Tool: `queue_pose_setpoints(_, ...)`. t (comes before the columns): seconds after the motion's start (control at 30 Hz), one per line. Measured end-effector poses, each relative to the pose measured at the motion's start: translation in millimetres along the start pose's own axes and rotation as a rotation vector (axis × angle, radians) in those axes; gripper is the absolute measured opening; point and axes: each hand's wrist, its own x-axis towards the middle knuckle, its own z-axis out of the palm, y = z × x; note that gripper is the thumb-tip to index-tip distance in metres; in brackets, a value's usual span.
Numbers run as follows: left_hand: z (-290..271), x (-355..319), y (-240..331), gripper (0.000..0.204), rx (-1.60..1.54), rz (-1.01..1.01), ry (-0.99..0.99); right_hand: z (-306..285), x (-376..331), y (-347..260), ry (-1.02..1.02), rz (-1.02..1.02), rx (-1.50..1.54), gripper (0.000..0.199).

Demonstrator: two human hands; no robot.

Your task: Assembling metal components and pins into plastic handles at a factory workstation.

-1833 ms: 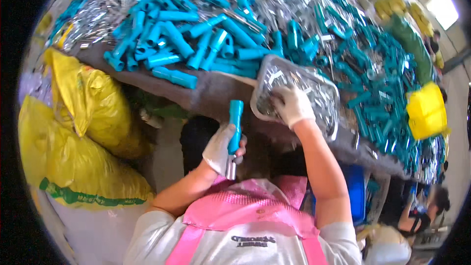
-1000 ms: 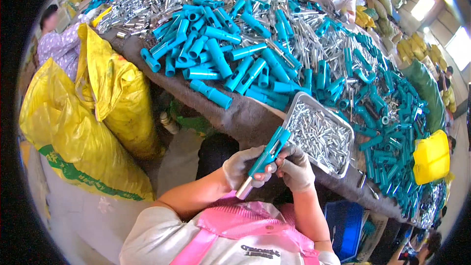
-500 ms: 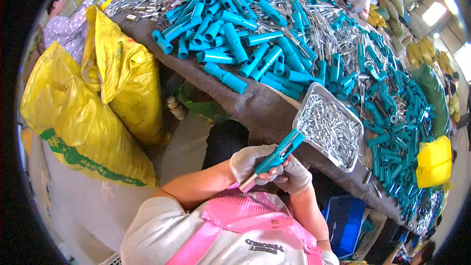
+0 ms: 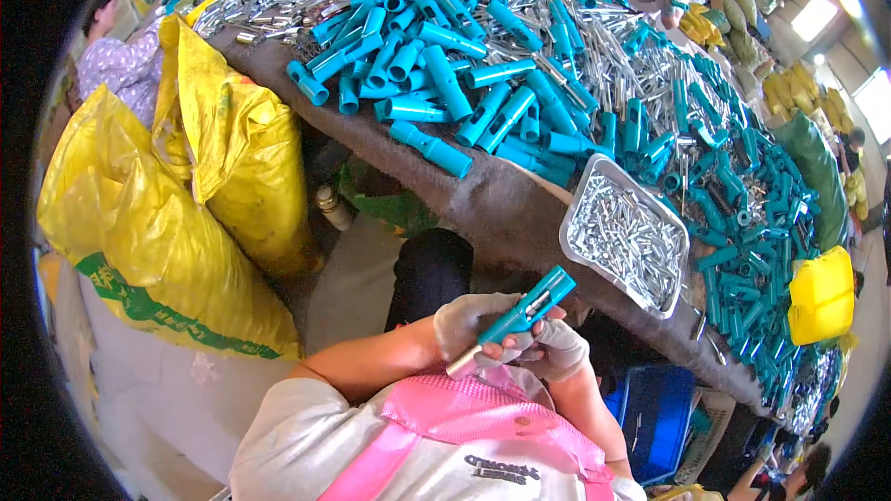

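Note:
In front of my chest I hold a teal slotted tube [image 4: 531, 307], tilted with its wide open end up and away to the right. A silver metal rod [image 4: 463, 362] sticks out of its lower end, and more metal shows inside the slot. My left hand [image 4: 467, 323], in a grey glove with bare fingertips, is closed round the tube from the left. My right hand [image 4: 560, 351], gloved the same way, grips it from the right side. Beyond my hands, a metal tray [image 4: 568, 239] full of small silver pins lies on the table's near edge.
Teal tubes [image 4: 445, 83] and silver rods [image 4: 613, 70] are heaped across the dark table [image 4: 497, 209]. Yellow sacks [image 4: 153, 241] stand at left. A blue crate [image 4: 657, 413] sits below the table at right, a yellow container [image 4: 821, 295] on it. Co-workers sit round the table.
My hands and the teal tube have dropped slightly toward my chest. Across the table at upper right, a co-worker's hands have shifted, and a teal piece now shows there.

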Motion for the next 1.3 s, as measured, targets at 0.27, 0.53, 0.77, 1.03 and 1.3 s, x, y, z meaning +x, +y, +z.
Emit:
queue_pose_setpoints(0.27,-3,-9,-3,0.05,0.249,0.269,0.132,-6,12,21,0.008,-0.099,0.019,0.073)
queue_pose_setpoints(0.53,-6,-8,-6,0.046,0.63,0.767,0.183,22,18,36,-0.041,0.207,-0.627,0.022)
queue_pose_setpoints(0.77,-1,-2,10,0.051,0.447,0.911,0.03,49,28,30,0.311,-0.422,-1.588,0.024)
queue_pose_setpoints(1.03,-6,8,38,0.046,-0.027,0.76,-0.052,45,34,1,0.009,0.209,-0.056,0.026)
queue_pose_setpoints(1.3,-14,23,31,0.038,0.113,0.972,-0.025,47,37,16,0.552,-0.491,-1.602,0.027)
